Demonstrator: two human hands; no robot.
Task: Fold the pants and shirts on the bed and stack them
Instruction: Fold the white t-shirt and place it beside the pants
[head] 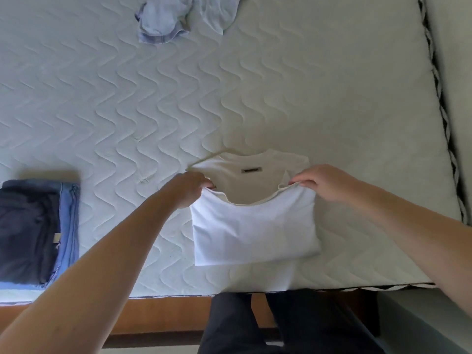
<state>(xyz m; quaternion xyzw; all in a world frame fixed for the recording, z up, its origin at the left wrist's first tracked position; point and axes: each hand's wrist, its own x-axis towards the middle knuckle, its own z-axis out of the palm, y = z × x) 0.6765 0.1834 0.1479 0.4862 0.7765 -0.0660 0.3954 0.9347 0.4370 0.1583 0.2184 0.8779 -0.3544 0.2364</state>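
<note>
A white shirt lies near the front edge of the mattress, its neck end with a dark label toward the far side. My left hand pinches the left corner of the shirt's folded-over part and my right hand pinches the right corner, both held just above the neck area. At the far left sits a stack of folded pants, a dark pair on top of blue jeans. A crumpled pale blue garment lies at the far edge of the bed.
The mattress's right edge, trimmed with a dark braided piping, runs along a wall. Below the front edge are a wooden bed frame and my dark-trousered legs.
</note>
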